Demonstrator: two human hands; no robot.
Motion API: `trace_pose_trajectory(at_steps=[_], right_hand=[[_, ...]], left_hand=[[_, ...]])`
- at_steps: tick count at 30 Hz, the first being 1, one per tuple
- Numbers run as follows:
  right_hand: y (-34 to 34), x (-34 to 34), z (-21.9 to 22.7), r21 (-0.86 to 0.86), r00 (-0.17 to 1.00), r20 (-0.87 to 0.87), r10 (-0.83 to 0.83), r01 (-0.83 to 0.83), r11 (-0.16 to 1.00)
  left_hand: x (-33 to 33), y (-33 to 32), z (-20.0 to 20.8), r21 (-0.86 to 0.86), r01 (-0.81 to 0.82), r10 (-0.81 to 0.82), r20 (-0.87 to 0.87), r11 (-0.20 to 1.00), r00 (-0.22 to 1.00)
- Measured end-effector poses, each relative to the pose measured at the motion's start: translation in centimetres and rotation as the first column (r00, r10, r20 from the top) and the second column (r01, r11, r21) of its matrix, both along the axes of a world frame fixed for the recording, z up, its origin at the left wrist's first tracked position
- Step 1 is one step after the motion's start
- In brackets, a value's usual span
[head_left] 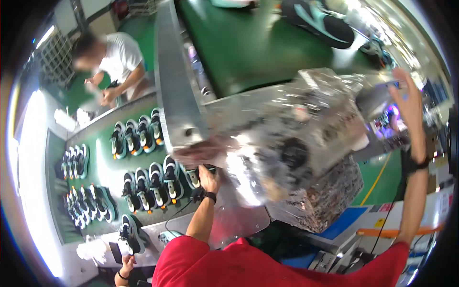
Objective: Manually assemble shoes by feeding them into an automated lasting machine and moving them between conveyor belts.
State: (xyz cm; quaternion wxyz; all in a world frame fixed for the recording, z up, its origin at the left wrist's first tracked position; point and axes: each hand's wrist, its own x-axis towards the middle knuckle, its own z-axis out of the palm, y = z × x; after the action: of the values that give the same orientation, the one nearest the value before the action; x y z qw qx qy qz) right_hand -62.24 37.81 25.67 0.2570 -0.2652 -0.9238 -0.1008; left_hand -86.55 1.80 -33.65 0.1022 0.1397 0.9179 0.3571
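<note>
My left hand [209,180] is closed on a dark sneaker [193,178] at the right end of the nearer middle row of shoes; my fingers hide part of it. Far out to the right, my raised right hand [409,103] has its fingers spread and holds nothing. It is nearest the far right end of a large bundle in clear plastic wrap [330,103]. The wrap lies crumpled and shiny between my arms, partly blurred. Below it is a patterned carton [330,191], also wrapped in plastic.
Rows of sneakers [155,184] stand on the green table at left. A metal rail [179,86] runs away from me beside a green belt carrying a large sneaker [318,21]. One co-worker [114,62] works at upper left; another person's hand [127,263] is beside a sneaker [131,234].
</note>
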Motion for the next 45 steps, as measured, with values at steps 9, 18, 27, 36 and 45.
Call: trace_pose_trajectory(at_steps=[9, 18, 27, 36, 45], right_hand=[[9.5, -20.3, 1.8, -0.349, 0.906, 0.415, 0.082, 0.075, 0.934], [-5.3, -5.5, 1.4, 0.066, 0.976, -0.204, 0.074, -0.062, 0.996], [-21.8, 23.4, -4.2, 0.246, 0.978, -0.197, -0.074, 0.122, 0.962], [-46.8, 42.4, -11.0, -0.434, 0.585, -0.465, -0.665, 0.504, 0.747], [-64.0, 54.3, -19.9, -0.687, -0.454, -0.724, -0.520, 0.400, 0.606]], left_hand=[[1.4, -3.8, 1.8, -0.214, -0.391, 0.406, 0.027, 0.895, 0.914], [6.6, -3.1, 11.9, 0.261, 0.264, -0.238, -0.129, 0.929, 0.963], [26.5, 6.0, 40.4, 0.965, 0.033, -0.723, 0.218, 0.261, -0.656], [47.6, -0.8, 39.0, 0.965, 0.060, -0.506, 0.185, 0.255, -0.843], [70.2, -15.6, 38.5, 0.889, 0.337, -0.650, 0.061, -0.309, -0.758]])
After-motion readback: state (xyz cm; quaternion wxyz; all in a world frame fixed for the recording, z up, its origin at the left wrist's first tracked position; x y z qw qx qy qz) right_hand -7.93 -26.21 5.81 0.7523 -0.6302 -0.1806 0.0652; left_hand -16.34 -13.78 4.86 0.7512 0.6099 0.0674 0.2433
